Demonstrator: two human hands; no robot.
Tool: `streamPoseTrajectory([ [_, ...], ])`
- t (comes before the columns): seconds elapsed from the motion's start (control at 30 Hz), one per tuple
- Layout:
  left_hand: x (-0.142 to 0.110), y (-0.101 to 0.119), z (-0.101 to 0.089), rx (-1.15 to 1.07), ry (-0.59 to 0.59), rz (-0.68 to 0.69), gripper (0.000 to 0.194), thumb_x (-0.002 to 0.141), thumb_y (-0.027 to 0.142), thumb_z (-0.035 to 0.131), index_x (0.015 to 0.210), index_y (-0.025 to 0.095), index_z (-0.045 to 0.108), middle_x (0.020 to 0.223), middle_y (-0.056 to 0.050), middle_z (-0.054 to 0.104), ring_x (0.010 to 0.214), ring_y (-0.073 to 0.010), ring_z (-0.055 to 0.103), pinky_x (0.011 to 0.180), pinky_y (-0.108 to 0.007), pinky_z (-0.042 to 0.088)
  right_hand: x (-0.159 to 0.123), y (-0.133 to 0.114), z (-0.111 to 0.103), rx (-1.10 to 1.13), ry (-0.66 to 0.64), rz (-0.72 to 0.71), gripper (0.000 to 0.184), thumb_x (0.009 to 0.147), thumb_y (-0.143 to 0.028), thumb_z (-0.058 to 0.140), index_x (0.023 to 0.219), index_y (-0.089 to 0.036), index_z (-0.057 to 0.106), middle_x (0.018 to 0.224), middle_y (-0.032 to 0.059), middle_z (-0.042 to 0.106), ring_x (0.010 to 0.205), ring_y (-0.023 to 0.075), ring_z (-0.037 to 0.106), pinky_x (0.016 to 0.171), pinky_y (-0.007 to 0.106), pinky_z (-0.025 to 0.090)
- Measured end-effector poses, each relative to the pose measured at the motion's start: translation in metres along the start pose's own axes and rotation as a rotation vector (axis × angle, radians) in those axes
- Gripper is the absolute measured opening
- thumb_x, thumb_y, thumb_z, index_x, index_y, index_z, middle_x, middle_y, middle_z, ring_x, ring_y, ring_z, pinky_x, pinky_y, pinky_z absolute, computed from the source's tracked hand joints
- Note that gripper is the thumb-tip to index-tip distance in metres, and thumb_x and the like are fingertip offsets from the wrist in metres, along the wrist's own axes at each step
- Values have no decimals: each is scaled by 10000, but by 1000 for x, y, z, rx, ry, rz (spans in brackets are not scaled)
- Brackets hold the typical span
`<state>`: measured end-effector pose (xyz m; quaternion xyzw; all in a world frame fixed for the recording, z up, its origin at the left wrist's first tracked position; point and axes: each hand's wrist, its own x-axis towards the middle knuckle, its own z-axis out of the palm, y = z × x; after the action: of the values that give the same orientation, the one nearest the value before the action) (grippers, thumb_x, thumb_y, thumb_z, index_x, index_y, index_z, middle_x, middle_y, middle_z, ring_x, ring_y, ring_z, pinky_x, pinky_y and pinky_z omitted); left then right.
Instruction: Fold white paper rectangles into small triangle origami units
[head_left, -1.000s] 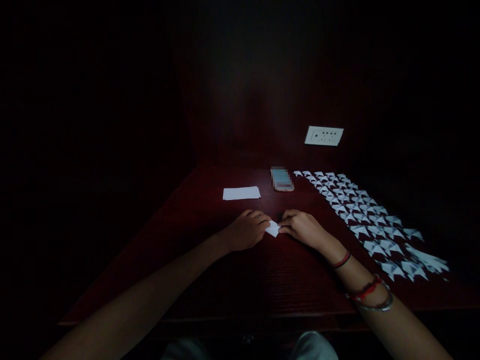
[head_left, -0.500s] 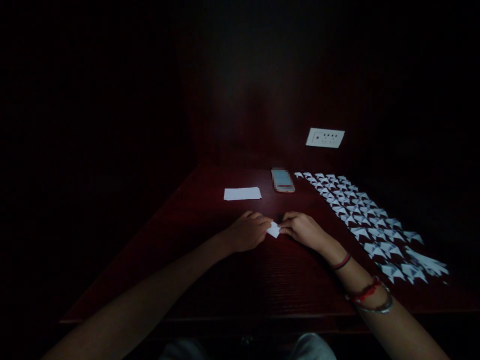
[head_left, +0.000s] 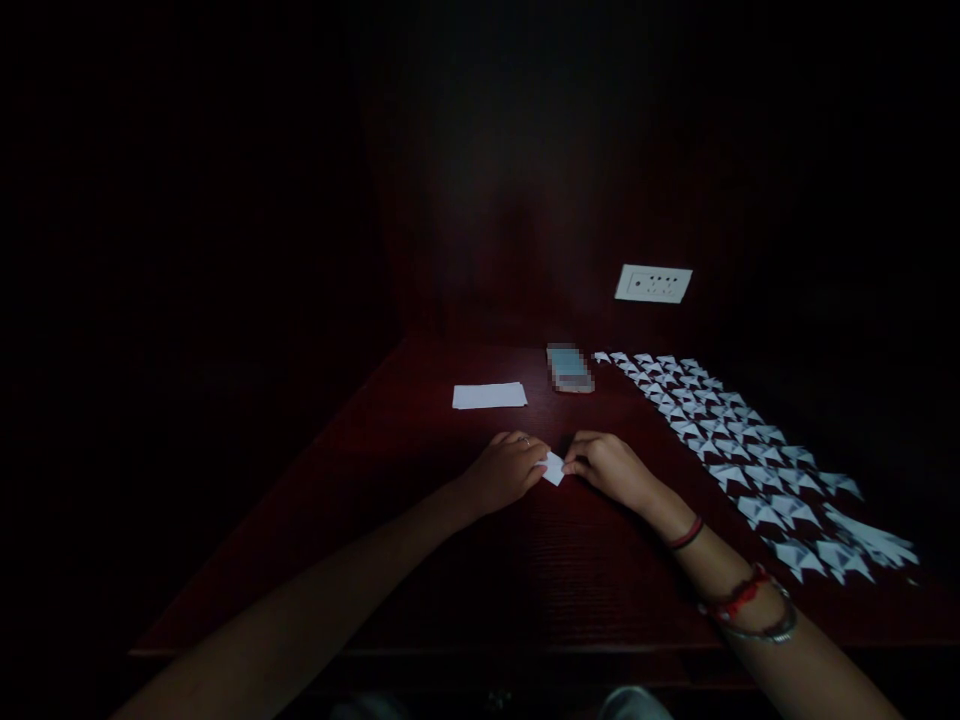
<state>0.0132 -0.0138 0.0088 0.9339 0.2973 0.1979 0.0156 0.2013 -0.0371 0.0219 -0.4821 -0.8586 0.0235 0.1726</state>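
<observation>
A small folded piece of white paper (head_left: 554, 469) lies between my hands, low over the middle of the dark red table (head_left: 420, 560). My left hand (head_left: 511, 467) grips its left side, with a ring on one finger and the fingers covering part of the sheet. At its right corner, the thumb and fingers of my right hand (head_left: 606, 463) pinch the edge. Behind my hands is a short stack of white paper rectangles (head_left: 490, 396).
Several folded white paper figures (head_left: 724, 413) stand in rows along the right side. Beside the nearest ones lie long narrow folded paper strips (head_left: 874, 538). A phone (head_left: 570, 368) rests at the back, below a wall socket (head_left: 653, 284). The surroundings are very dark.
The whole view has shifted slightly, so everything sits a little lower and farther right. Both hands stay on the folded paper, with only small finger movement.
</observation>
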Motion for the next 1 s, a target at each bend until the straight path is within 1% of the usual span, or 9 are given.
streamPoseTrajectory([
  [0.23,0,-8,0,-199,53,-47,154,800,291,404,897,202,485,1053,-10,483,972,-154,436,844,-300,327,4,5,-10,47,-25,-18,194,703,-344,542,778,-175,601,774,38,574,734,141,532,668,248,397],
  [0.37,7,-55,-23,-168,205,-124,242,818,318,367,1014,196,437,1218,-37,339,1106,-146,327,903,-277,283,39,12,-29,120,-70,-46,413,702,-402,520,1022,-142,531,943,89,570,836,172,530,731,281,409],
  [0.43,10,-89,-36,-39,143,-214,390,763,392,445,1091,185,398,1243,-69,307,1120,-195,308,903,-324,275,69,11,-30,56,-94,-96,469,699,-414,516,1062,-116,508,998,118,551,906,200,504,787,309,385],
  [0.5,12,-119,-45,92,-45,-274,559,691,478,503,1145,181,366,1254,-98,299,1127,-260,288,865,-374,298,100,12,-22,-15,-124,-155,543,679,-412,539,1117,-100,464,1064,140,512,974,225,465,827,325,361],
  [0.57,13,-139,-48,171,-273,-181,548,718,477,469,1160,172,364,1192,-101,393,1069,-243,371,830,-339,327,127,15,-7,-74,-171,-201,629,643,-397,579,1162,-80,416,1144,156,452,1055,245,401,879,329,319],
  [0.63,13,-147,-47,198,-303,-143,421,772,421,414,1119,181,417,1124,-85,463,994,-211,444,801,-301,343,146,21,8,-87,-254,-220,632,641,-376,587,1171,-83,408,1153,151,451,1054,237,409,883,316,317],
  [0.7,13,-147,-45,231,-304,-122,369,796,399,377,1098,195,435,1101,-86,476,933,-215,481,750,-305,363,156,29,18,-72,-326,-235,506,692,-370,535,1137,-144,454,1131,102,487,1025,209,446,868,301,331],
  [0.8,13,-144,-45,269,-296,-102,321,816,364,338,1065,198,455,1039,-94,502,834,-217,517,691,-315,374,160,35,20,-97,-333,-264,395,721,-326,504,1089,-181,501,1093,78,525,991,193,478,844,281,343],
  [1.0,15,-152,-54,249,-259,-79,293,852,303,257,982,170,483,875,-71,546,760,-173,524,677,-272,376,155,30,13,-147,-283,-264,354,792,-238,371,1127,-167,460,985,91,583,843,172,550,724,265,387],
])
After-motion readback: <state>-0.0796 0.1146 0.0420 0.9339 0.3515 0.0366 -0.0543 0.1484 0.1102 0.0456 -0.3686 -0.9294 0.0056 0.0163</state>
